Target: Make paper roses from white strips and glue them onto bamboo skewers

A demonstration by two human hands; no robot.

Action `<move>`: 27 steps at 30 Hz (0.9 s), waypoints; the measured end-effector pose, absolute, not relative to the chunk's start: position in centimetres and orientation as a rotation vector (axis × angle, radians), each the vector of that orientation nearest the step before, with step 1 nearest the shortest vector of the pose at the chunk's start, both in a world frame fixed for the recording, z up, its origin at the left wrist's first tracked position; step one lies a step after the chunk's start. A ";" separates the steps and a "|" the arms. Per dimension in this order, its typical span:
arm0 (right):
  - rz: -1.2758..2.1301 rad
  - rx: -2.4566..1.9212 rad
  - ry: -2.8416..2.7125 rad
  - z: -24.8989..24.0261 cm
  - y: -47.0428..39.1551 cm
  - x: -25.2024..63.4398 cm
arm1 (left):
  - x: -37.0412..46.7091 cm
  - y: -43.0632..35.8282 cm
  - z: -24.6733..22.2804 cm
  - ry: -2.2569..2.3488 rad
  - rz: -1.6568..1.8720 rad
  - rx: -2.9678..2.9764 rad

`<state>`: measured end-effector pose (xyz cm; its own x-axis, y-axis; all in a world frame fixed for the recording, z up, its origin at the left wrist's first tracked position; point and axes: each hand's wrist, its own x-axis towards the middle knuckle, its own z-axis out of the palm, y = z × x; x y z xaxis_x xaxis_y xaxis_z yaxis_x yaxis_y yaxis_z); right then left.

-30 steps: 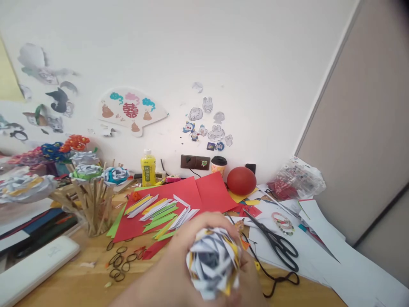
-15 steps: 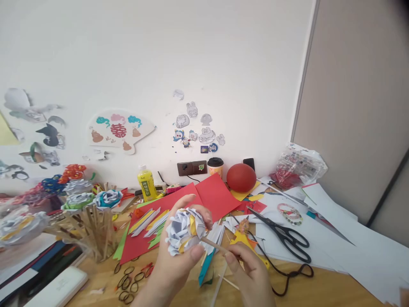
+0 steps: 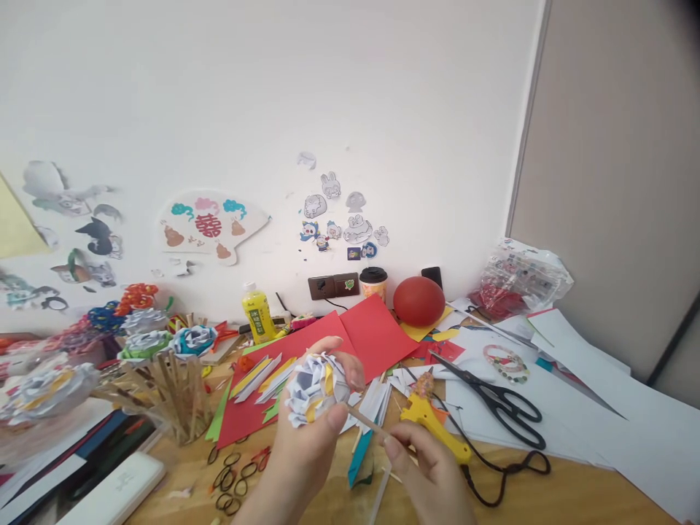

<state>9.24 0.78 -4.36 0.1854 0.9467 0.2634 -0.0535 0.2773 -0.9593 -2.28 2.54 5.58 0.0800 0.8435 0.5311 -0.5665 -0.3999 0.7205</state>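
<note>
The left hand [image 3: 306, 445] is wrapped around a white-and-yellow folded paper flower [image 3: 314, 386], fingers curled over its top and thumb pressed against its underside. The flower sits just in front of the big red paper sheet [image 3: 350, 335] that covers the middle of the wooden desk [image 3: 547, 496]. A thin wooden stick [image 3: 367, 421] runs out of the flower's base, and the right hand [image 3: 429, 474] pinches its far end, fingertips closed together on it. Just right of that sheet lies a yellow glue gun [image 3: 432, 423], and beyond it black-handled scissors [image 3: 492, 397] rest on white paper. Behind the sheet, by the wall, stand a yellow bottle [image 3: 258, 313] and a red ball [image 3: 418, 300]. Left of the sheet, finished paper flowers on sticks [image 3: 164, 343] are bunched together.
</note>
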 end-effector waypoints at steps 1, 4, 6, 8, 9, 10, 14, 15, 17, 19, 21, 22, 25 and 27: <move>0.931 -1.033 -1.162 -4.4 0.8 9.3 | -2.3 2.5 5.6 0.332 1.589 1.201; 0.971 -1.029 -1.257 -4.3 0.8 9.4 | -2.4 2.4 5.6 0.341 1.585 1.160; 0.977 -1.009 -1.334 -4.4 0.7 9.5 | -2.5 2.4 5.6 0.328 1.567 1.114; 0.955 -0.989 -1.416 -4.5 0.6 9.5 | -2.6 2.4 5.6 0.313 1.558 1.044; 0.950 -0.981 -1.453 -4.5 0.5 9.5 | -2.6 2.4 5.7 0.309 1.554 1.006; 0.962 -0.974 -1.479 -4.6 0.5 9.4 | -2.7 2.4 5.8 0.307 1.549 0.969; 1.140 -0.900 -1.530 -4.6 0.5 9.4 | -2.8 2.5 6.2 0.315 1.504 0.894; 1.157 -0.886 -1.540 -4.5 0.5 9.5 | -2.8 2.5 6.3 0.316 1.496 0.894; 1.174 -0.874 -1.545 -4.4 0.6 9.5 | -2.9 2.6 6.3 0.320 1.487 0.901; 1.244 -0.865 -1.514 -4.4 0.6 9.5 | -2.9 2.6 6.3 0.331 1.486 0.916; 1.354 -0.849 -1.463 -4.6 0.6 9.3 | -2.9 2.6 6.2 0.350 1.489 0.940; 1.383 -0.847 -1.439 -4.8 0.5 9.2 | -2.9 2.5 6.2 0.357 1.490 0.961; 1.332 -0.873 -1.386 -5.2 0.4 8.8 | -2.9 2.4 6.4 0.359 1.485 1.050; 1.258 -0.878 -1.382 -5.4 0.4 8.6 | -2.9 2.3 6.6 0.375 1.496 1.103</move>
<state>8.63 0.37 -5.37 -0.2071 0.9561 0.2074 -0.1166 0.1864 -0.9755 -2.94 2.26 6.57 0.1267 0.8994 0.4184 -0.5953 -0.2684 0.7573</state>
